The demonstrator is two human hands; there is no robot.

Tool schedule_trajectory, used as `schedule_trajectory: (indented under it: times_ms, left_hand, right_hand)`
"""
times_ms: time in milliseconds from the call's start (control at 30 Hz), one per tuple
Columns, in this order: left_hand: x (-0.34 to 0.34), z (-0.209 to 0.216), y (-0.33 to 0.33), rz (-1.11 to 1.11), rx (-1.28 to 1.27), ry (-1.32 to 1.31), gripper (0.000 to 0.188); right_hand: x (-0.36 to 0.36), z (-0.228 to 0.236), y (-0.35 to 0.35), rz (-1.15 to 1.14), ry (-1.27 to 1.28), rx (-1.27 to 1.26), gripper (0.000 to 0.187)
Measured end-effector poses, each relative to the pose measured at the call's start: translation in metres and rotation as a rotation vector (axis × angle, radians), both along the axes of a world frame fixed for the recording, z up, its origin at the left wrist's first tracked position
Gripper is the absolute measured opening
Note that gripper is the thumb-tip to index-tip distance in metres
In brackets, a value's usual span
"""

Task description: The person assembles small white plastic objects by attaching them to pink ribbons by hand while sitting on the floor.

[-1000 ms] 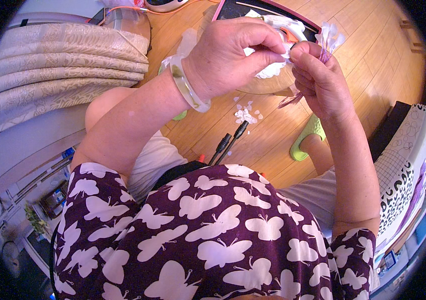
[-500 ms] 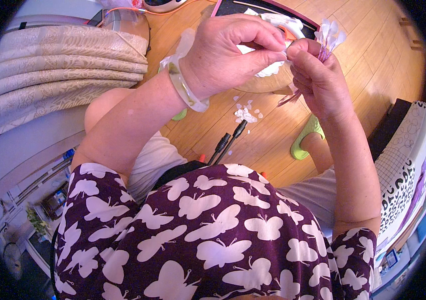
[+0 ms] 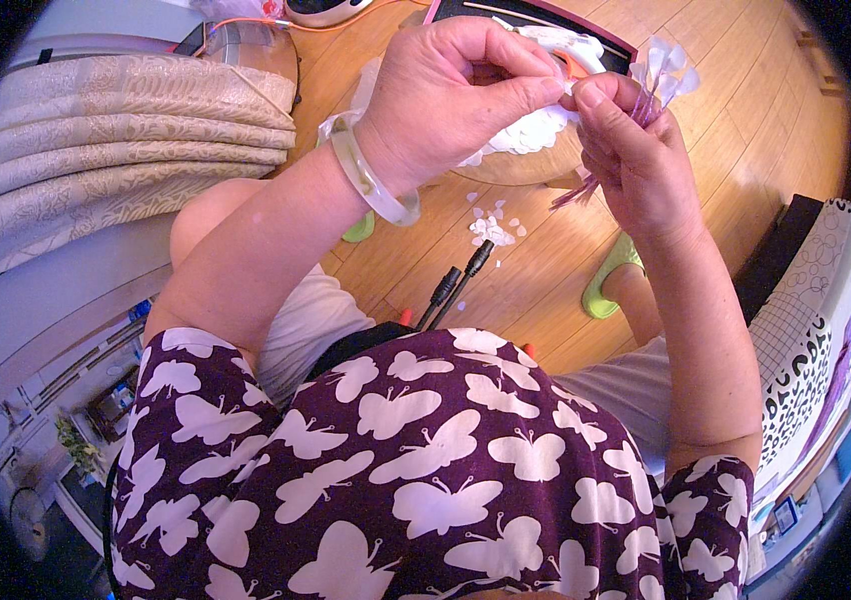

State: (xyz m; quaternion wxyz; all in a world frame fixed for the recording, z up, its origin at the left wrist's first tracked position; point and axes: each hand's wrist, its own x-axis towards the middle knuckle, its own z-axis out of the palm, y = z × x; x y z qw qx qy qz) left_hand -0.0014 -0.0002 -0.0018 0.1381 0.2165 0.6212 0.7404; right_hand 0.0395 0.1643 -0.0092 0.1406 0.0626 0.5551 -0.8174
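My left hand [image 3: 446,105], with a pale bangle at the wrist, pinches thumb and forefinger together at the tips of my right fingers. A tiny white piece shows there, too small to name. My right hand [image 3: 638,165] is closed round a bunch of thin purple stems [image 3: 586,187] tipped with white petals [image 3: 666,68]. Those petals stand out beyond the knuckles, and the stem ends stick out below the palm. Under the hands, a pile of white petals [image 3: 531,135] lies on a round wooden stool [image 3: 516,172], partly hidden by my left hand.
Loose petals [image 3: 489,230] lie scattered on the wooden floor near two black rod ends [image 3: 479,260]. Behind the stool sits a dark tray [image 3: 614,45] with a red rim, with a white and orange object [image 3: 574,46] by it. A patterned sofa cover [image 3: 146,130] is at left.
My left hand has shifted slightly left, and its fingertips sit a little higher. More of the petal pile shows beneath it. My right hand keeps its hold on the bunch, almost unmoved.
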Motion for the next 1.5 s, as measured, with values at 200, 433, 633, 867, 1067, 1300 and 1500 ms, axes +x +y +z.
schedule_trajectory:
  times_ms: [200,433,633,867,1067,1300,1500]
  left_hand:
    - [-0.003,0.000,-0.002,-0.001,-0.008,0.014,0.001]
    - [-0.004,-0.002,0.000,0.005,-0.012,0.014,0.001]
    - [-0.007,-0.009,0.002,-0.061,0.192,-0.066,0.003]
    - [-0.008,-0.010,0.001,-0.071,0.157,-0.084,0.003]
    - [-0.010,-0.011,0.001,-0.058,0.133,-0.070,0.004]
    - [-0.009,-0.016,0.003,-0.020,0.144,-0.057,0.004]
    - [-0.001,-0.010,0.009,0.173,0.009,0.044,0.005]
  right_hand:
    - [0.001,0.000,-0.003,-0.041,0.029,0.029,0.013]
    - [0.001,0.001,-0.005,-0.066,0.045,-0.021,0.013]
    - [0.000,0.004,-0.009,-0.087,0.076,-0.086,0.012]
    - [0.000,0.005,-0.008,-0.068,0.067,-0.068,0.012]
    - [0.000,0.003,-0.005,-0.021,0.055,-0.112,0.012]
    - [0.000,0.003,-0.008,-0.075,0.086,-0.042,0.014]
    - [0.001,0.004,-0.020,-0.188,0.104,0.067,0.011]
